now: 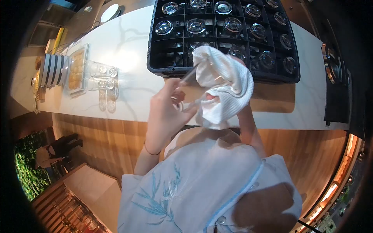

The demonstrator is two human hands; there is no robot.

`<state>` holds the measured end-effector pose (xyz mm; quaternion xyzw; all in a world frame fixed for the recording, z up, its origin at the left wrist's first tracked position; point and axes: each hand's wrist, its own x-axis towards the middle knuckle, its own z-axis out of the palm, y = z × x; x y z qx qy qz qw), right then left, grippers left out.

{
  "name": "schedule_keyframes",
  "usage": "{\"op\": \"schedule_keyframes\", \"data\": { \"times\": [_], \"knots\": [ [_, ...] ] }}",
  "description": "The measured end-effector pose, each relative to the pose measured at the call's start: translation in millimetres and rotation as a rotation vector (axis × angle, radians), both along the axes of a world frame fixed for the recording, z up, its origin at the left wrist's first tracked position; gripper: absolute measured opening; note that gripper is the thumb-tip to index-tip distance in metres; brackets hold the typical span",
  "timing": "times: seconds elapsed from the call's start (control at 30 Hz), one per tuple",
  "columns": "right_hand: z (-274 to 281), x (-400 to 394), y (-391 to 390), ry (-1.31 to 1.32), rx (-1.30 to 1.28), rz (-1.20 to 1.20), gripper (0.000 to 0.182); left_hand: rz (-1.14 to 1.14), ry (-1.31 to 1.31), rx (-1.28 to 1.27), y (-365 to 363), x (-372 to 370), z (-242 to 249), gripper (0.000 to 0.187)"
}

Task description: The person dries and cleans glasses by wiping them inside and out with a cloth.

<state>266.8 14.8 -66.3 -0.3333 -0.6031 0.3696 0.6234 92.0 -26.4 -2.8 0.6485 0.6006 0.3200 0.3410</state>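
My left hand (167,108) is curled around a clear drinking glass (189,76), its thumb and fingers on either side. Motion blurs the glass, and only part of its edge shows. A white textured cloth (229,85) is bunched against the glass's other end. My right hand (211,96) grips this cloth and is mostly covered by it; a fingertip peeks out between the folds. Just beyond both hands stands a black compartment rack (167,71) with several glasses in it, such as an upturned glass (195,26).
On the left of the white marble counter (132,89), a few clear glasses (101,83) stand by a clear-lidded tray (77,70) and a stack of dark and white dishes (52,70). White plates (110,13) sit at the back. A round metal object (330,64) is at right.
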Motion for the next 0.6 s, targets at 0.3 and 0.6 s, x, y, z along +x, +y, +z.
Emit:
{"op": "schedule_keyframes", "data": {
  "times": [0.3,0.6],
  "knots": [
    [-8,37,-10,0.321,-0.358,-0.183,0.052,0.141,-0.202,-0.251,8,-40,16,0.057],
    [10,34,-20,0.594,-0.559,-0.19,0.045,0.103,-0.502,-0.301,10,-50,9,0.051]
  ]
}}
